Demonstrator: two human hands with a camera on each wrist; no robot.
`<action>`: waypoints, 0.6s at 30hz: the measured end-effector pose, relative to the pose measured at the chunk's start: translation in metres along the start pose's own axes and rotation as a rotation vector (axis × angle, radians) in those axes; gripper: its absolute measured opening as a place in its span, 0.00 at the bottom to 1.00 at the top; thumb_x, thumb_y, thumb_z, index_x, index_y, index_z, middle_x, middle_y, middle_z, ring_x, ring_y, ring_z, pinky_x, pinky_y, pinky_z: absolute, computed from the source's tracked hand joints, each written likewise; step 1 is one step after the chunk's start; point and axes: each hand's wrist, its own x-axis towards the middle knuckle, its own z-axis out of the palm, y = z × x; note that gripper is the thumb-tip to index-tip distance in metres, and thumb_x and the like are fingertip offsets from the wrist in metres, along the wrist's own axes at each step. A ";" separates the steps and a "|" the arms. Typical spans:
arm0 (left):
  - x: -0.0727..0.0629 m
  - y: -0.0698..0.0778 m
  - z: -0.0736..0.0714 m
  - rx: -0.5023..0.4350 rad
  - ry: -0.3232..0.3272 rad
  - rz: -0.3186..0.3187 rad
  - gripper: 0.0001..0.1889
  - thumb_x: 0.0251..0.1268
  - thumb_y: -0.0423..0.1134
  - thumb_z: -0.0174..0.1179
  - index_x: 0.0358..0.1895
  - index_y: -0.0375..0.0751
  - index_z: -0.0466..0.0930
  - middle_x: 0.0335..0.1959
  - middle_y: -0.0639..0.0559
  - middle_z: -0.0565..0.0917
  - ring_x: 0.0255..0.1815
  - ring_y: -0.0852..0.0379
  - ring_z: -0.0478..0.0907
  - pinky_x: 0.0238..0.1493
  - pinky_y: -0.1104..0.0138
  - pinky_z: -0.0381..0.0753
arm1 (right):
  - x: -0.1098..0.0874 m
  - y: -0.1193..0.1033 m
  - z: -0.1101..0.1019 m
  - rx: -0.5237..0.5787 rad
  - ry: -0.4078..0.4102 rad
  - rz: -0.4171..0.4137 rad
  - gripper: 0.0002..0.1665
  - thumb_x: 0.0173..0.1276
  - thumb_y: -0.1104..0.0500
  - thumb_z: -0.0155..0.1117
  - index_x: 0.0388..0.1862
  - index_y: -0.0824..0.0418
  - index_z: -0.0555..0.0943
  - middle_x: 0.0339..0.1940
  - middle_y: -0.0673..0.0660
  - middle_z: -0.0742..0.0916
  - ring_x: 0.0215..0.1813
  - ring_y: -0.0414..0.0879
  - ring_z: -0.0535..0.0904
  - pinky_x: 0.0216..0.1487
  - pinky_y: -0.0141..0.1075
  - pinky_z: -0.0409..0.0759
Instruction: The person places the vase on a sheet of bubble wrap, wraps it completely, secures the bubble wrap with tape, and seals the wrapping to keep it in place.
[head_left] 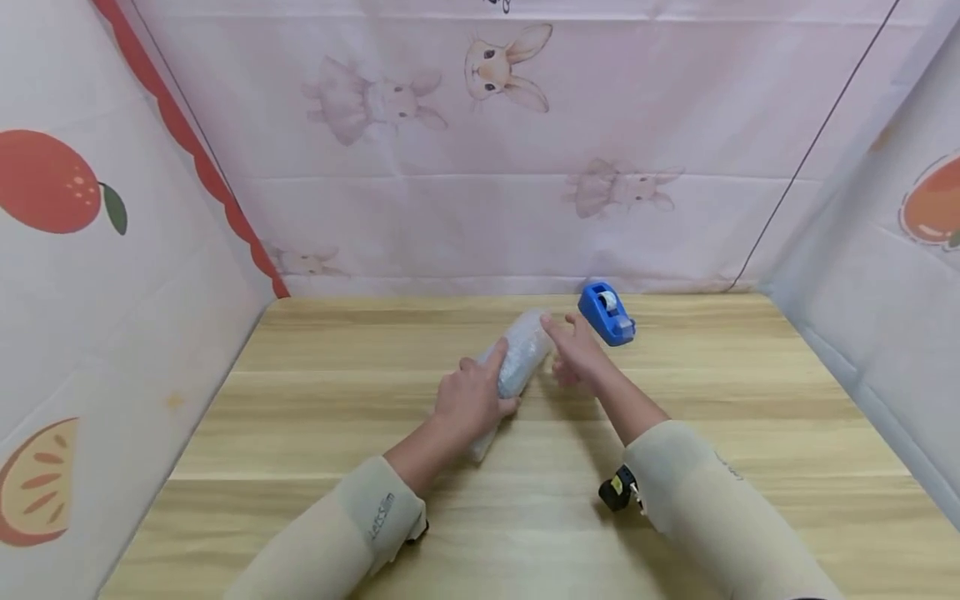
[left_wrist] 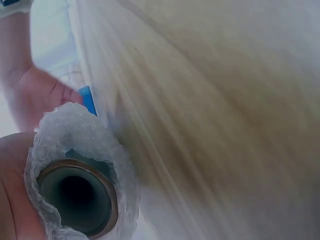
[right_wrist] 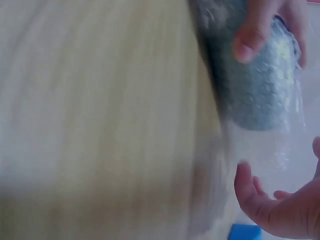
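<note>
A rounded, bluish-grey vessel wrapped in bubble wrap [head_left: 522, 360] lies slantwise over the table. My left hand [head_left: 468, 396] grips its body, thumb on one side and fingers on the other. At its near end, in the left wrist view, the vessel's round brown-edged mouth [left_wrist: 114, 207] shows inside the bubble wrap [left_wrist: 75, 122]. Clear wrap [right_wrist: 262, 147] sticks out past the far end in the right wrist view. Beside that end is my right hand [head_left: 576, 352], fingers spread and slightly bent, holding nothing. Whether its fingertips touch the wrap I cannot tell.
A blue tape dispenser [head_left: 606, 313] stands at the back of the wooden table [head_left: 750, 400], just beyond my right hand. Printed cloth walls [head_left: 420, 225] enclose the table at the back and both sides.
</note>
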 end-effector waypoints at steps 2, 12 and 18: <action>0.001 -0.001 -0.001 -0.016 -0.012 -0.022 0.50 0.55 0.66 0.65 0.78 0.59 0.49 0.39 0.36 0.79 0.26 0.48 0.77 0.25 0.58 0.77 | -0.003 0.002 0.008 0.041 -0.069 0.051 0.58 0.66 0.26 0.51 0.81 0.50 0.36 0.62 0.72 0.72 0.36 0.56 0.85 0.38 0.50 0.85; 0.003 -0.002 -0.004 -0.105 -0.076 -0.121 0.52 0.54 0.69 0.63 0.79 0.59 0.46 0.44 0.39 0.80 0.36 0.48 0.77 0.34 0.56 0.77 | -0.008 0.001 0.048 0.175 -0.170 0.025 0.56 0.63 0.33 0.63 0.78 0.46 0.42 0.64 0.72 0.72 0.40 0.65 0.86 0.35 0.53 0.85; 0.004 0.000 -0.006 -0.165 -0.101 -0.156 0.54 0.54 0.69 0.64 0.78 0.54 0.44 0.45 0.40 0.80 0.38 0.48 0.76 0.37 0.55 0.76 | -0.005 0.001 0.049 0.171 -0.121 0.024 0.60 0.62 0.36 0.67 0.80 0.46 0.41 0.68 0.67 0.68 0.43 0.61 0.85 0.32 0.48 0.85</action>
